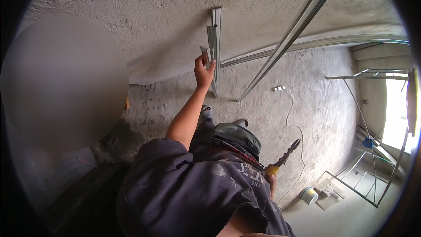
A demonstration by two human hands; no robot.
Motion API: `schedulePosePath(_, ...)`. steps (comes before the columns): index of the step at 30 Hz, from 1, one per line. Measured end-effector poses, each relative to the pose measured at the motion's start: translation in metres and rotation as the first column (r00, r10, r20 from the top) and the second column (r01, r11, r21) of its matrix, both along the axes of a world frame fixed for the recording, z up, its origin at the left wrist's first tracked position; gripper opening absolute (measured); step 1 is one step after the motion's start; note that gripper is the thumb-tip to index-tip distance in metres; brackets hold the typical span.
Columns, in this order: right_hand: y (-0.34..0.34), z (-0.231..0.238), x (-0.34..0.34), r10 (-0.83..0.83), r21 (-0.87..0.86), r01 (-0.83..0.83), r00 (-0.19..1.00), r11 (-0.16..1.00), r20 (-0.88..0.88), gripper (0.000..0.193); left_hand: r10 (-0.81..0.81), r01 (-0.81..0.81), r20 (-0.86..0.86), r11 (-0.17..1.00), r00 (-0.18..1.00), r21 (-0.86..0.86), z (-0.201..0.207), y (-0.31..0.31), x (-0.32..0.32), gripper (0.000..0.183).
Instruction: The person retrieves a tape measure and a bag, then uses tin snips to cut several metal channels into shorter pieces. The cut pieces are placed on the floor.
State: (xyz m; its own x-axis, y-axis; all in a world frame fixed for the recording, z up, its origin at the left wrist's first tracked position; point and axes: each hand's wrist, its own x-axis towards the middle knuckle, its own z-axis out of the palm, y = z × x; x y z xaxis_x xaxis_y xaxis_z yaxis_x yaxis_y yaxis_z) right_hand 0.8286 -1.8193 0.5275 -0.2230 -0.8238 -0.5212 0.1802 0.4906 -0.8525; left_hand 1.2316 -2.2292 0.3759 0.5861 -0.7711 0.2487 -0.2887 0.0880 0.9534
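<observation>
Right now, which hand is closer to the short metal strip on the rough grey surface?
Left. The left hand is raised and grips the metal strip. The right hand is down low, far from it, holding a yellow-handled saw.

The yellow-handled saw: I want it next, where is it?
In the head view, the yellow-handled saw is right of centre, held by a person in a dark shirt, its blade angled up toward the rough grey wall.

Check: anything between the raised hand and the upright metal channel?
Nothing visible. The co-worker's raised hand touches the metal channel, fingers on a small metal piece beside it. The wearer's own hands are out of view.
</observation>
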Motion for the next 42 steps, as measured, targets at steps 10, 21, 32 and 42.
schedulePosePath(10, -0.05, 0.067, 0.013, -0.041, -0.159, 0.069, 0.984, 0.985, 0.175, 0.089, 0.029, -0.048, 0.172, 0.993, 0.985, 0.109, -0.026, -0.006, -0.007, 0.045)
schedulePosePath(21, -0.048, 0.169, -0.051, -0.306, -0.076, 0.319, 0.94, 0.945, 0.15, 0.089, 0.233, -0.252, 0.15, 0.96, 0.961, 0.123, -0.039, -0.037, -0.026, 0.046)
schedulePosePath(32, -0.046, 0.158, -0.083, -0.243, -0.095, 0.237, 0.968, 0.967, -0.06, 0.053, 0.034, -0.036, 0.346, 0.999, 0.938, -0.001, -0.024, 0.062, -0.042, 0.045)
schedulePosePath(42, -0.13, 0.178, -0.166, 0.137, -0.243, -0.284, 0.863, 0.928, -0.487, 0.034, -0.077, 0.13, 0.138, 0.89, 0.987, -0.436, 0.252, 0.148, -0.069, 0.025)
